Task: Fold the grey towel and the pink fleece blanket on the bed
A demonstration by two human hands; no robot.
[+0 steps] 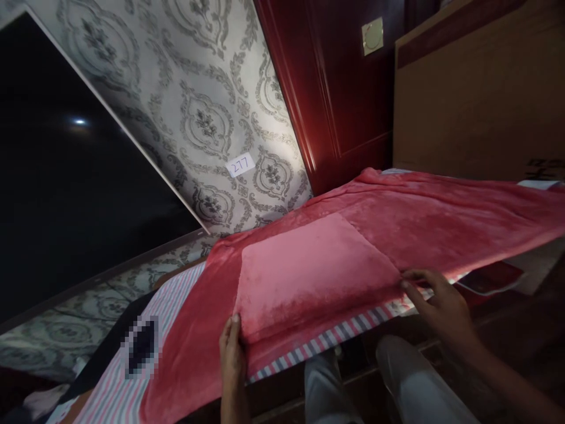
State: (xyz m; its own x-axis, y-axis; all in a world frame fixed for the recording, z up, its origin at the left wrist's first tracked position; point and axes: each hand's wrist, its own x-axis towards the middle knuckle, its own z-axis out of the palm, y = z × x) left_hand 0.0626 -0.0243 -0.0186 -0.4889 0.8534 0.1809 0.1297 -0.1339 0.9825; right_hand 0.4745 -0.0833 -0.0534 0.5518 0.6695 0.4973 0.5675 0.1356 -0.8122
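Note:
A folded pink fleece cloth (309, 265) lies on top of a larger red-pink blanket (441, 212) spread over a table. My left hand (232, 350) pinches the folded cloth's near left corner, thumb on top. My right hand (441, 303) grips its near right corner, fingers curled over the edge. Both hands sit at the table's front edge.
A pink-and-white striped sheet (128, 388) shows under the blanket at the front and left. A dark TV screen (66, 188) leans on patterned wallpaper with a paper tag "277" (241, 164). A cardboard box (477, 100) stands at the back right, a red door (344, 88) behind. My knees (397, 383) are below the edge.

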